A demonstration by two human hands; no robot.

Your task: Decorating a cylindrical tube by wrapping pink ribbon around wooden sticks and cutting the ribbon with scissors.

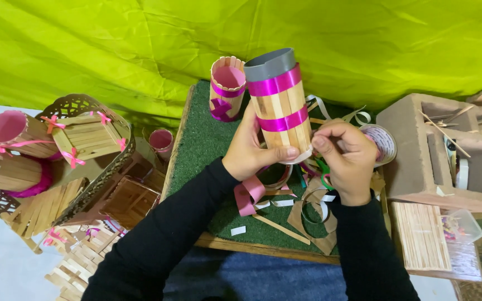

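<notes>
Ribbon scraps (pixel 285 195) crowding green mat (pixel 202 145)

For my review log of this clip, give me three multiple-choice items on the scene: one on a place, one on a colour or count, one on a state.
1. Where does the second, smaller stick-covered cup stand?
A. on the green mat
B. in the cardboard box
C. on the floor

2. How many magenta ribbon bands circle the held stick-covered cylinder?
A. one
B. two
C. four

3. How is the cylinder held?
A. lying flat
B. lifted, nearly upright, in both hands
C. hanging from a ribbon

Answers: 1 A, it sits at the mat's far edge; 2 B, one high, one mid-height; 3 B, left hand and right hand grip its base.
</notes>
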